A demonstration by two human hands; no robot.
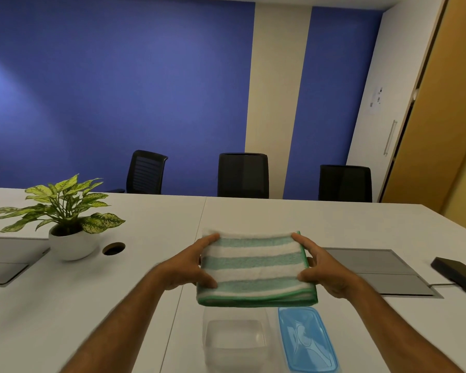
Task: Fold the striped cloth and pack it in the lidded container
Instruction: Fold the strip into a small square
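Striped cloth (254,267), folded, gripped at both sides by left hand (191,267) and right hand (326,273), apparently above clear container (234,343), lid (306,340) beside; next, lower it in.

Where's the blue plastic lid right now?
Head view, bottom right: the blue plastic lid lies flat on the white table, beside the clear container, on its right.
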